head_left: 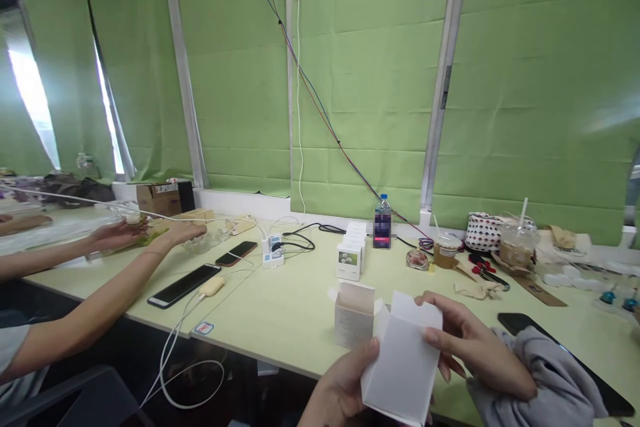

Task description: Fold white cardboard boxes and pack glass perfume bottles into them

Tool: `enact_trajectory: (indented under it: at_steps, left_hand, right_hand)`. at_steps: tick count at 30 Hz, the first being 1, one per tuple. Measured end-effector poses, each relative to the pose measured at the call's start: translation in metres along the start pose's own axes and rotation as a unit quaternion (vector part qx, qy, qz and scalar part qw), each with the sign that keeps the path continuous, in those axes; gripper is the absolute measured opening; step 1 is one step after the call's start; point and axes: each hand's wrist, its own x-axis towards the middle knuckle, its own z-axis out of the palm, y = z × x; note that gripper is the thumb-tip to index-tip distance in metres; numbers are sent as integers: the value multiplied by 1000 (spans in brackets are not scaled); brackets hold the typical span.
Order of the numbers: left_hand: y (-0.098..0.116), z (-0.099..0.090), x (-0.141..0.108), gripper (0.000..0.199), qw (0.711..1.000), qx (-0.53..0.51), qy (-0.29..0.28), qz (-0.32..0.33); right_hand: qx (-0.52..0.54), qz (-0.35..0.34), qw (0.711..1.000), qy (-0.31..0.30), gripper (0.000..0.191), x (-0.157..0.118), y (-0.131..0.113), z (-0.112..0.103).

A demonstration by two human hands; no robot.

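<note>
Green blinds point(370, 80) filled the upper frame, and below them the pale table point(280, 307) ran across your view. At the lower right, a dark tablet-like device point(530, 327) lay partly under your gray sleeve point(537, 377). The plain white box point(403, 370) was at the bottom, right of center, tilted in front of the table edge. Your right hand point(465, 340) grasped its upper right edge, thumb on the near face, and your left hand point(345, 383) grasped its lower left side, thumb along the edge; the fingers behind the box could not be fully seen. Just beyond stood an open carton point(354, 317), flaps spread, and behind it a row of small boxes point(350, 260). Since the walls looked like thin card, you probably did best with light thumb pressure near the edges, where they seemed stiffest, leaving the left hand to steady while the right worked the top, and keeping your knuckles clear of the open carton.
</note>
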Motion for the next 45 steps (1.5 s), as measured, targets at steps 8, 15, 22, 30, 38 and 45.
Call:
enact_trajectory:
  at_steps: [8,15,22,30,38,45]
  left_hand:
    - [15,9,-8,76,976,149,136,82]
    - [31,-23,-23,36,613,483,506,367]
    - [-22,-42,13,97,604,571,464,308]
    - [-34,-41,29,89,647,533,478,262]
    - [-37,-39,30,97,661,506,496,248]
    - [-35,-37,27,98,682,506,471,239]
  right_hand:
    - [-31,-41,995,89,34,11,4,-6]
    - [-8,-175,922,344,31,17,1,6]
    - [-135,-270,898,321,17,27,3,32]
    - [-249,-279,895,243,16,52,2,32]
    - [-354,-273,873,194,14,62,-22,26]
    - [-393,-235,875,161,16,63,-23,33]
